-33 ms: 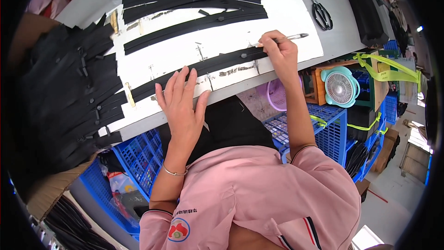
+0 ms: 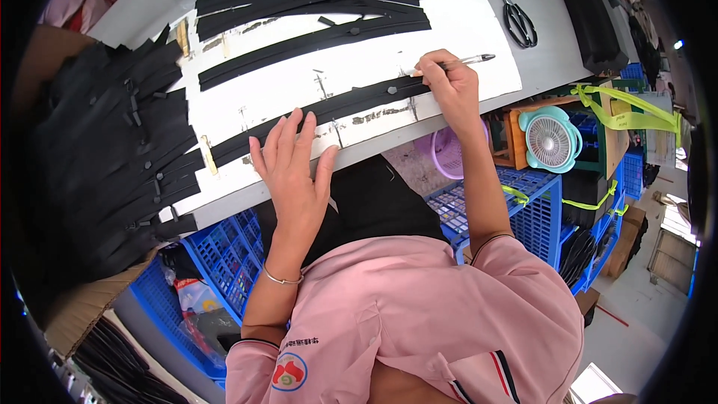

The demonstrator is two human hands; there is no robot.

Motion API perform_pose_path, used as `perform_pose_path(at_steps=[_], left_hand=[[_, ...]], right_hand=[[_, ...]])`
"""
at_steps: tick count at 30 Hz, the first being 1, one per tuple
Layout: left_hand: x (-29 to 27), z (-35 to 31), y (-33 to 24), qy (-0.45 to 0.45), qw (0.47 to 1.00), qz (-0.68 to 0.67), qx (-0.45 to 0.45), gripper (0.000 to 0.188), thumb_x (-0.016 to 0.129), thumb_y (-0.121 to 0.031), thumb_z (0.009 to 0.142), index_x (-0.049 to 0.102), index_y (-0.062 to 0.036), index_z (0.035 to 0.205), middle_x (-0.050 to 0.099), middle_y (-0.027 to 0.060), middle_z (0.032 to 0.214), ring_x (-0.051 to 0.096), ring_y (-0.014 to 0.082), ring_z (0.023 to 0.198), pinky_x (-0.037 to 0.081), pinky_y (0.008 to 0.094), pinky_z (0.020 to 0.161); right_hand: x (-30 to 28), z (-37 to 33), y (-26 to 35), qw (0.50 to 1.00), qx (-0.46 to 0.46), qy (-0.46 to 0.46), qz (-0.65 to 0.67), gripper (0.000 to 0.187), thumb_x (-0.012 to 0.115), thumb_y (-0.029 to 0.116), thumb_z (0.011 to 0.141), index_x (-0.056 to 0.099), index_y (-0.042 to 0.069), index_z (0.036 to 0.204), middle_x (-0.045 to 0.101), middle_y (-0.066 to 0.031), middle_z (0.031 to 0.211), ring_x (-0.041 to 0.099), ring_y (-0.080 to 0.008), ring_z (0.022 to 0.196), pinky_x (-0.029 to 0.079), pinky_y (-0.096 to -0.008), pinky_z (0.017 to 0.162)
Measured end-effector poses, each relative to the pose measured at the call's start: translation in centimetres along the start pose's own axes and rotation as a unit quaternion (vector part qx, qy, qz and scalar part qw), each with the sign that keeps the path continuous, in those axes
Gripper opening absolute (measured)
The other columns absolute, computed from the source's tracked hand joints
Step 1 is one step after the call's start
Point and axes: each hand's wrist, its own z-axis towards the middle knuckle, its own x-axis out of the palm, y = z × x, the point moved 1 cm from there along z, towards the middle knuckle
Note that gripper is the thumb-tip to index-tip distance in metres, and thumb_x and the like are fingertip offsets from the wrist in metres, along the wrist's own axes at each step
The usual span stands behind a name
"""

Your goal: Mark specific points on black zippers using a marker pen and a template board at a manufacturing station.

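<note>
A long black zipper strip (image 2: 351, 102) lies along the near side of a white board (image 2: 464, 30) with dark marks on it. My left hand (image 2: 290, 168) rests on the strip with its fingers spread, pressing it down. Near the strip's right end, my right hand (image 2: 455, 93) is closed round a pen (image 2: 477, 58), whose back end points right. The pen's tip is hidden by my fingers. A small dark slider (image 2: 392, 90) sits on the strip just left of that hand. Farther back on the board lie several more black strips (image 2: 314, 41).
Black strips with sliders are heaped in a pile (image 2: 112, 142) at the left. Black-handled scissors (image 2: 518, 24) lie on the grey table (image 2: 550, 0) to the right. Below the table edge are blue crates (image 2: 538, 217), a purple basket (image 2: 449, 153) and a turquoise fan (image 2: 550, 140).
</note>
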Motion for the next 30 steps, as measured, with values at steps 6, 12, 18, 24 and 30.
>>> perform_pose_path(at_steps=[6,12,18,24,30], left_hand=[[2.6,3.1,-2.9,-0.073,0.988,-0.138,0.019,0.042,0.078,-0.014,0.087,0.068,-0.0036,0.127,0.063,0.0117,0.135,0.056,0.0319,0.127,0.033,0.0518,0.116],[6.2,7.4,-5.7,-0.087,0.980,-0.161,0.079,0.018,0.079,-0.009,0.084,0.076,-0.0043,0.101,0.072,0.0060,0.107,0.062,0.0265,0.106,0.046,0.0394,0.096],[7.2,7.8,-5.8,-0.095,0.980,-0.160,0.075,0.014,0.078,-0.004,0.079,0.073,-0.0029,0.092,0.068,0.0060,0.102,0.059,0.0274,0.100,0.043,0.0409,0.092],[7.4,7.8,-5.9,-0.097,0.985,-0.125,0.071,0.015,0.080,-0.007,0.078,0.076,-0.0066,0.092,0.070,0.0031,0.104,0.061,0.0236,0.102,0.043,0.0374,0.092],[7.5,7.8,-6.0,-0.101,0.982,-0.140,0.077,0.016,0.079,-0.004,0.077,0.072,-0.0044,0.091,0.068,0.0051,0.104,0.060,0.0266,0.103,0.042,0.0408,0.094]], right_hand=[[0.3,-0.1,-0.7,0.999,-0.010,0.026,-0.029,0.015,0.064,0.011,0.101,0.072,-0.001,0.094,0.070,-0.0028,0.088,0.058,-0.0067,0.075,0.047,-0.0218,0.068],[0.6,0.0,-1.2,0.999,-0.038,0.012,-0.020,0.016,0.068,0.015,0.098,0.074,0.001,0.094,0.069,-0.0004,0.075,0.054,-0.0044,0.063,0.043,-0.0237,0.057],[0.8,0.0,-0.7,0.996,-0.058,0.022,-0.069,0.016,0.069,0.014,0.096,0.073,0.000,0.091,0.069,-0.0026,0.075,0.053,-0.0068,0.055,0.043,-0.0251,0.053],[0.6,-0.1,-0.3,0.996,-0.039,0.033,-0.067,0.014,0.066,0.009,0.098,0.072,-0.003,0.095,0.071,-0.0028,0.081,0.061,-0.0069,0.070,0.047,-0.0221,0.062],[-0.2,-0.4,-1.2,0.996,-0.056,0.061,-0.028,0.014,0.068,0.014,0.094,0.074,0.002,0.089,0.066,-0.0066,0.067,0.057,-0.0086,0.057,0.044,-0.0257,0.054]])
